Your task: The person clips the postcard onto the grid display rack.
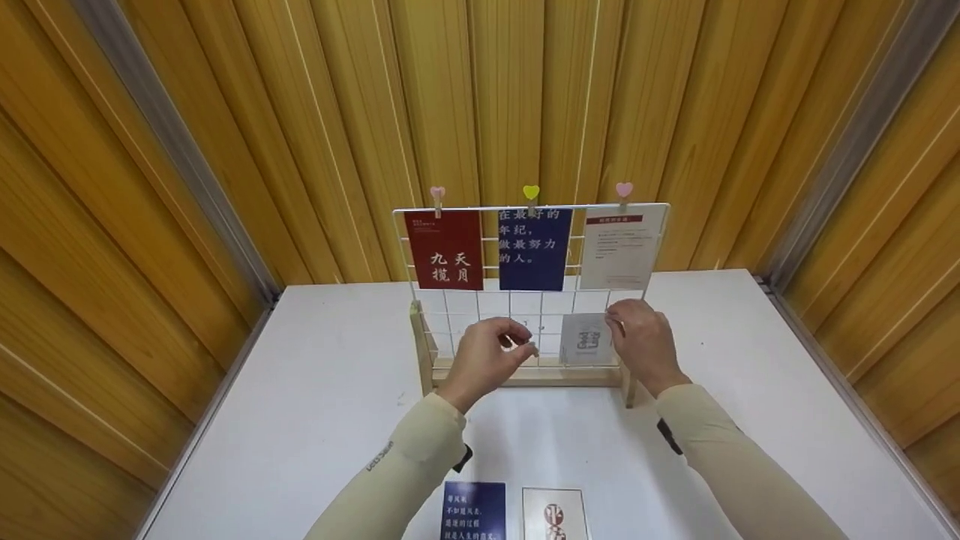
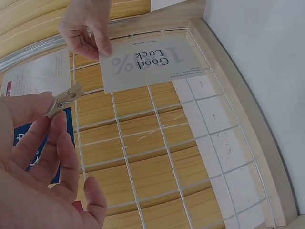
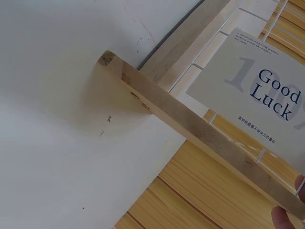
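A small wooden clothespin [image 2: 64, 98] is pinched between the thumb and fingers of my left hand [image 1: 487, 356], in front of the lower middle of a white wire grid [image 2: 157, 124]. My right hand [image 1: 649, 341] holds a grey "Good Luck" card [image 1: 585, 341] by its right edge, against the grid's lower right part. In the right wrist view the card [image 3: 255, 93] lies beside the wooden side post [image 3: 190, 124], and only fingertips [image 3: 281, 218] show at the corner.
Three cards hang from the grid's top under heart-topped clips: red [image 1: 444, 244], blue [image 1: 532, 274] and white [image 1: 616, 259]. The grid stands on a wooden base [image 1: 517, 377]. Another blue card [image 1: 474, 510] and a cream card [image 1: 555, 502] lie nearer on the white table [image 1: 330, 420].
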The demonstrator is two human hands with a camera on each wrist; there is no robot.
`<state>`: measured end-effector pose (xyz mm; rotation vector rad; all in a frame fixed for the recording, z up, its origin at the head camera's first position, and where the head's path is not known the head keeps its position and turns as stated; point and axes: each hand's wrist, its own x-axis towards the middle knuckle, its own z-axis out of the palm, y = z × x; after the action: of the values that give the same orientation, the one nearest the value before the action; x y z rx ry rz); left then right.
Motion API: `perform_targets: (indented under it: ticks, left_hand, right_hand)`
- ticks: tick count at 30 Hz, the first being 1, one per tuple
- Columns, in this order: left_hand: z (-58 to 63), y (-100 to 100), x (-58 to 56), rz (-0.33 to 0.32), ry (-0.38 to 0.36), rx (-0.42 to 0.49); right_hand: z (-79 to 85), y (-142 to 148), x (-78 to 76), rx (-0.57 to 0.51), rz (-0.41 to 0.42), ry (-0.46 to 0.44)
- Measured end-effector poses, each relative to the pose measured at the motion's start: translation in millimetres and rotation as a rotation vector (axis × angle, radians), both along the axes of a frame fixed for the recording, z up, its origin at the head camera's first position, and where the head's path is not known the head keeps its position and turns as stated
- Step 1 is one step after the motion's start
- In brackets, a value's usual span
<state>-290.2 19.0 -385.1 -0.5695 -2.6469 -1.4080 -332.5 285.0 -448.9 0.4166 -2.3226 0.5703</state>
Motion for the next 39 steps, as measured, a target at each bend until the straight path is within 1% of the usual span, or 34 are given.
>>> perform_targets:
  ticks: [6, 9, 16, 19, 22, 24, 29, 33, 39]
  left_hand:
    - [7.1, 15.2, -4.4, -0.006, 0.063, -0.064]
    - [9.6, 22.5, -5.8, -0.001, 0.109, -0.101]
    - [11.2, 39.1, -11.6, 0.021, 0.209, -0.225]
    - [12.8, 45.2, -15.3, 0.019, 0.218, -0.267]
    - [14.0, 51.0, -18.6, 0.011, 0.207, -0.287]
    - [14.0, 54.5, -20.7, 0.010, 0.213, -0.298]
    - [13.5, 62.8, -26.6, 0.015, 0.274, -0.347]
    - [13.6, 68.9, -30.5, 0.029, 0.304, -0.393]
    - [14.6, 76.7, -35.7, 0.040, 0.360, -0.428]
  right_hand:
    - [0.3, 0.8, -1.4, 0.025, -0.005, 0.032]
    - [0.0, 1.4, -2.2, 0.040, -0.010, 0.045]
    - [-2.8, 1.9, -3.2, 0.055, -0.017, 0.070]
    - [-3.9, 1.6, -4.2, 0.067, -0.021, 0.085]
    - [-4.1, 0.9, -4.1, 0.066, -0.021, 0.099]
    - [-3.8, 0.0, -3.1, 0.062, -0.021, 0.097]
    - [-4.2, -0.8, -3.2, 0.062, -0.030, 0.084]
    - [-5.2, -1.2, -3.2, 0.063, -0.034, 0.083]
    - [-6.6, -0.9, -3.6, 0.069, -0.034, 0.118]
